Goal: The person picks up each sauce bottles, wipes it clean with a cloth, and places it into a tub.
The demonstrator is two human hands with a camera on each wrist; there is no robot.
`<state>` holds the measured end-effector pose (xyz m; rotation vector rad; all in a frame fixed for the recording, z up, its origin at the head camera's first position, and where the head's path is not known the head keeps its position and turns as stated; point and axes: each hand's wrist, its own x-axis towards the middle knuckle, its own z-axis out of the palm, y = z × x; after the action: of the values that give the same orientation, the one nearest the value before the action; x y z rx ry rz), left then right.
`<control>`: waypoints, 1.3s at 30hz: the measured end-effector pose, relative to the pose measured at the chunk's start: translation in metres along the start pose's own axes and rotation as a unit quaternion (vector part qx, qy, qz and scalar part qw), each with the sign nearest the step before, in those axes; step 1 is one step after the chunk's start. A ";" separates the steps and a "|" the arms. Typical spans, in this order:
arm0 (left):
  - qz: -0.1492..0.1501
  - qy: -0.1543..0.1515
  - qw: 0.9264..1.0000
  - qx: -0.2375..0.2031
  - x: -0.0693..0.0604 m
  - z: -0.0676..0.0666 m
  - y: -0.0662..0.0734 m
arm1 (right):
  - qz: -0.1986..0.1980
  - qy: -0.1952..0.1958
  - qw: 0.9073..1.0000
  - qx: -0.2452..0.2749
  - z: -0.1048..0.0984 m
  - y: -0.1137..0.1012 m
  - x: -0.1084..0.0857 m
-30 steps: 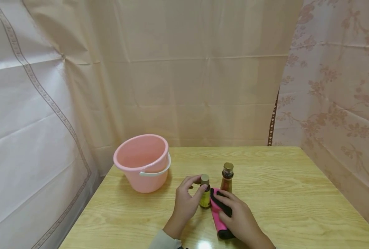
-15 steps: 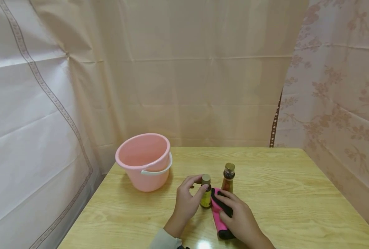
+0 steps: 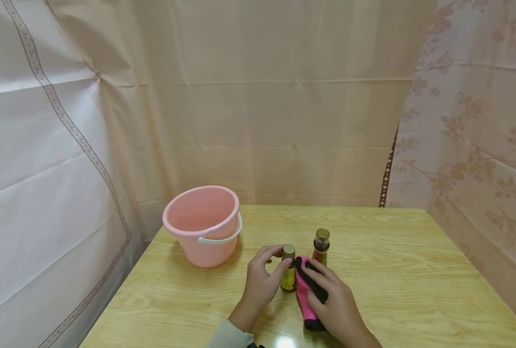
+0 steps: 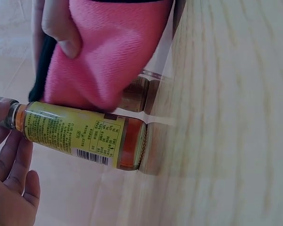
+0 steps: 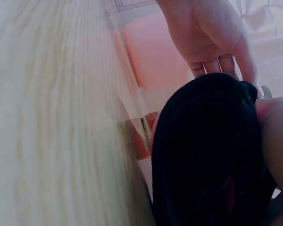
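Observation:
A small glass bottle with a yellow label (image 3: 288, 280) stands upright on the table. My left hand (image 3: 258, 280) holds it by its gold cap and neck, thumb on the near side. In the left wrist view, its printed label (image 4: 73, 132) and barcode show. My right hand (image 3: 337, 302) grips a bunched pink cloth with black edging (image 3: 302, 296), which lies against the bottle's right side. From the right wrist, the cloth's black part (image 5: 203, 150) covers much of the view. Just behind the cloth stands a taller bottle with a gold cap (image 3: 321, 241), its lower part hidden.
A pink bucket (image 3: 210, 251) with a white handle (image 3: 220, 239) stands at the back left of the wooden table (image 3: 384, 270). Beige curtains (image 3: 284, 116) hang behind the table, with pale cloth on both sides.
My right hand and the cloth have shifted slightly up along the small bottle's side. My left hand keeps its hold on the bottle. The head view has turned a little left.

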<state>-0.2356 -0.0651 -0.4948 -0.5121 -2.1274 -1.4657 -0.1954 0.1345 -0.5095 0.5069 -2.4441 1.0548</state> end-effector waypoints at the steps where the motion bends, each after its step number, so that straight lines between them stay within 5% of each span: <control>1: 0.000 0.000 1.000 0.000 0.000 0.000 0.000 | -0.006 0.007 1.000 0.003 0.000 0.000 0.000; 14: 0.018 0.003 1.000 0.003 0.001 0.000 -0.002 | -0.058 0.053 0.996 0.043 0.001 -0.001 0.002; 39: -0.008 -0.010 1.000 -0.001 0.000 -0.002 0.000 | 0.029 -0.021 0.999 0.003 0.003 0.001 0.001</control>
<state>-0.2355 -0.0666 -0.4938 -0.5123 -2.1510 -1.4771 -0.1975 0.1323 -0.5113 0.4685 -2.5067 1.0862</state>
